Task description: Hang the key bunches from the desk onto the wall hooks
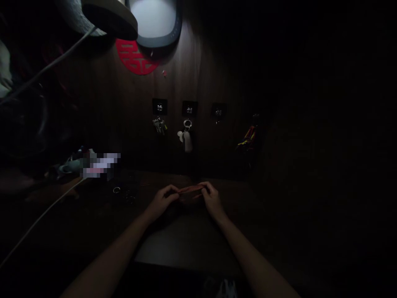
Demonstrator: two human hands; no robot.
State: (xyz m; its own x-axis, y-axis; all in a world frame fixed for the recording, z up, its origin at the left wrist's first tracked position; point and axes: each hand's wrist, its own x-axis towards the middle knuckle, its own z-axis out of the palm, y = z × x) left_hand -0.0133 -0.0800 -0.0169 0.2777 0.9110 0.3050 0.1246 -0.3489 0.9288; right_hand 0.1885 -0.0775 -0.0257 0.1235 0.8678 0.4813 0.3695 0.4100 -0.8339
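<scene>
A reddish, braided-looking cord (191, 188) is stretched between my two hands just above the dark tabletop. My left hand (163, 200) pinches its left end between thumb and fingers. At the other end, my right hand (212, 199) is closed on the cord, and a second thin strand shows below the main one near those fingers. The dim light hides the cord's finer detail. Left of my left hand, a small metal ring (116, 190) lies on the table, with more rings (130, 198) beside it, faintly seen.
A lit lamp (155, 25) hangs over a red paper cutout (136, 60) on the back panel. Keys (159, 125), a key ring with tags (187, 138) and colored cords (248, 138) hang from hooks. A white cable (40, 221) crosses the left side, near another person's hand (62, 190).
</scene>
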